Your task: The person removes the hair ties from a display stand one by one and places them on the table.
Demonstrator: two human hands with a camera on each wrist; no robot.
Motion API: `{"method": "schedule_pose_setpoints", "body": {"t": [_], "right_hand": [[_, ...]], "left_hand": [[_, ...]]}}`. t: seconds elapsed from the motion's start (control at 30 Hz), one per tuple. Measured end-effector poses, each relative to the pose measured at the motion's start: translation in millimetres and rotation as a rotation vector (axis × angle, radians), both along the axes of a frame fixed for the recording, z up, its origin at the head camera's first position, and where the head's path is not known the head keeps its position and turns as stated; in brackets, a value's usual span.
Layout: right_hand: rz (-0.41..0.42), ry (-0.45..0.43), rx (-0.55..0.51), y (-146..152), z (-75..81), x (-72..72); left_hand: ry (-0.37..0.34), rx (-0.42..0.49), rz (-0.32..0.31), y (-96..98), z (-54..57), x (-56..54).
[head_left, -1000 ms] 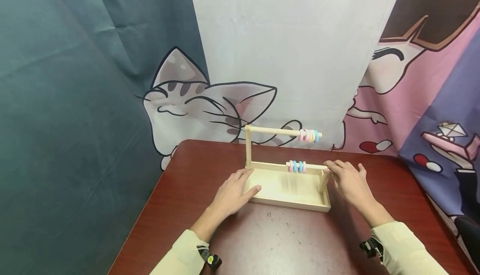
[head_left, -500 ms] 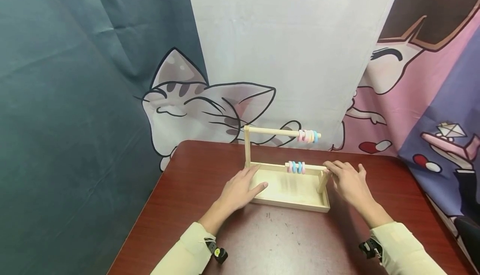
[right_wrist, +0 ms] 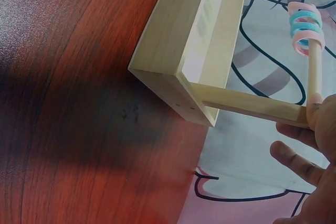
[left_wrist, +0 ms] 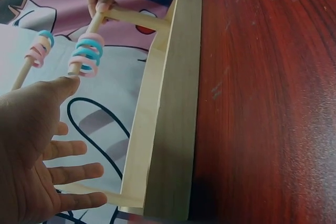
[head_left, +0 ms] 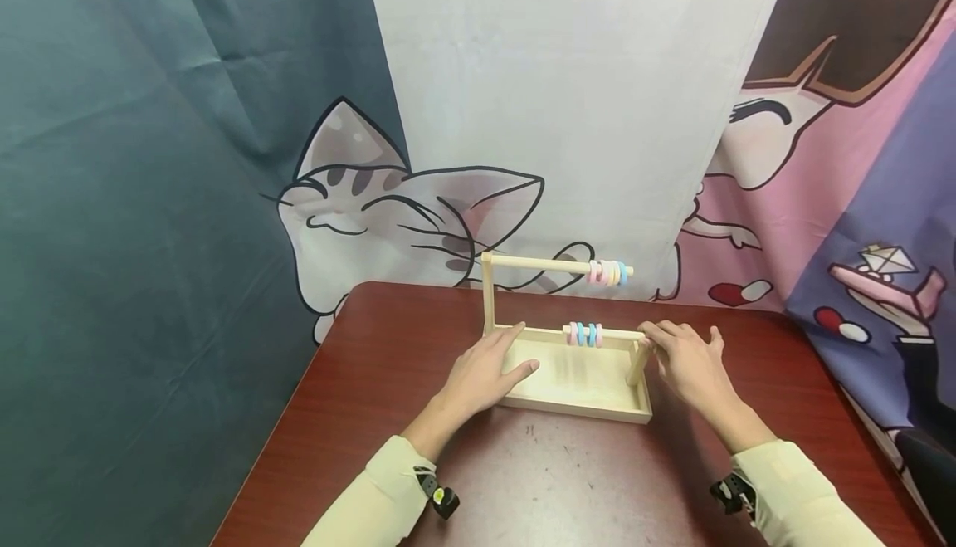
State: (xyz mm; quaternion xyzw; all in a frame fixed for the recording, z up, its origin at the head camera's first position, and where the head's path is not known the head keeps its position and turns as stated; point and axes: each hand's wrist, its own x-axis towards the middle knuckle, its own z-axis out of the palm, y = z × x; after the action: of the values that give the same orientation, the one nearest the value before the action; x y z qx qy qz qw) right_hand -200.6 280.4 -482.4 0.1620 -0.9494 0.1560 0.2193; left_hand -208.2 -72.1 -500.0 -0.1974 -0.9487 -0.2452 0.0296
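- Rings: 4 on lower rod.
- Left hand: spread at tray, apparently to steady it.
- Right hand: pinches short post, likely bracing lower rod.

On my head-view feed, I identify the support surface as a red-brown, wood-grain table. One wooden rack stands upright directly on it. Just on the near side of the rack, I note small dark marks on the tabletop; behind and left of it, a rounded corner
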Motion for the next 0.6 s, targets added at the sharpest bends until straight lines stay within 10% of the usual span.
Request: {"method": "schedule_pose_setpoints", "body": {"t": [0.6], "right_hand": [[-0.007,-0.003,0.009,0,1.0,1.9]], "left_hand": [[0.013,-0.03,-0.016,23.8,6.1,-10.2]]}}
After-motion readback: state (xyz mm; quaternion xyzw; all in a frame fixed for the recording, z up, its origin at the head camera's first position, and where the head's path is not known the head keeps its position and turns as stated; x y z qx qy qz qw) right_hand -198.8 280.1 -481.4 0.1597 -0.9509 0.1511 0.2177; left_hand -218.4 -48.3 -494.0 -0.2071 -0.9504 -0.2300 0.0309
